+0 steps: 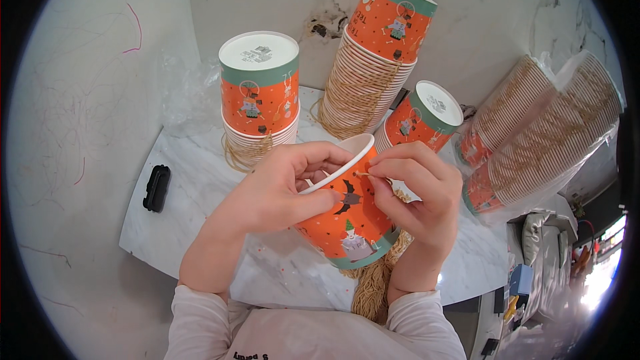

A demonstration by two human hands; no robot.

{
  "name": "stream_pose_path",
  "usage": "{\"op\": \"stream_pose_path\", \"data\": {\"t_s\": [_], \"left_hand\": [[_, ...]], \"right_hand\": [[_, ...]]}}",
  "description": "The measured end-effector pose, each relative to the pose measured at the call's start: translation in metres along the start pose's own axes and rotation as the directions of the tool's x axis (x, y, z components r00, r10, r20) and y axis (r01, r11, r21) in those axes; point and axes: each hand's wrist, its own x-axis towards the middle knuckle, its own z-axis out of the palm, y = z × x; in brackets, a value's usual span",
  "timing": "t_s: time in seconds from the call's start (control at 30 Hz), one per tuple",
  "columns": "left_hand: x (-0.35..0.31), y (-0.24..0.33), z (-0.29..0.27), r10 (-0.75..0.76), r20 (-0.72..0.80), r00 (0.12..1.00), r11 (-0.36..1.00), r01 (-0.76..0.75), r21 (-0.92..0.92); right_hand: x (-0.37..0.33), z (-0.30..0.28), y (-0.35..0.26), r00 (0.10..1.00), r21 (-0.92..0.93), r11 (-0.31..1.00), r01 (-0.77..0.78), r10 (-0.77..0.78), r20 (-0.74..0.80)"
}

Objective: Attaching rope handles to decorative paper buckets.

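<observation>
An orange paper bucket [323, 222] with a bat, a ghost-like figure and a green base band is tilted in front of me. My left hand [290, 183] grips its white rim, thumb on the outside and fingers inside. At the bucket's right side, my right hand [423, 190] pinches the end of a tan cord [362, 174] against the wall near the rim. A bundle of tan cords [377, 287] hangs below the bucket, between my forearms.
Upside-down bucket stacks with cord handles stand behind: one at left [260, 87], a tall one [373, 60] in the middle, a shorter one [427, 117] beside it. Plastic-wrapped stacks [547, 133] lean at right. A black oblong object [157, 188] lies on the marble table [193, 220].
</observation>
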Motion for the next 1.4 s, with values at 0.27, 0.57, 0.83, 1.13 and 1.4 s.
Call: {"op": "stream_pose_path", "data": {"t_s": [0.27, 0.57, 0.83, 1.13, 1.4], "left_hand": [[0.001, -0.002, 0.001, 0.002, 0.003, 1.0, 1.0, -0.002, 0.002], [0.002, -0.004, 0.001, 0.011, 0.002, 1.0, 1.0, -0.011, -0.007], [0.002, -0.004, 0.0, 0.035, 0.008, 0.999, 0.998, -0.034, -0.048], [0.006, -0.004, -0.005, -0.029, 0.017, 0.999, 0.953, 0.033, -0.302], [0.009, -0.013, -0.007, 0.011, -0.08, 0.997, 0.996, -0.018, -0.086]], "right_hand": [[-0.001, 0.0, -0.003, 1.0, -0.03, 0.999, -0.009, 0.01, 0.011], [-0.001, 0.0, -0.003, 1.0, -0.049, 0.999, -0.006, 0.007, 0.03], [0.0, 0.001, -0.005, 0.999, -0.061, 0.998, -0.002, 0.005, 0.047], [0.0, 0.001, -0.006, 0.999, -0.054, 0.999, -0.003, 0.005, 0.044], [-0.001, 0.004, -0.007, 0.996, 0.02, 1.0, -0.004, 0.002, 0.084]]}}
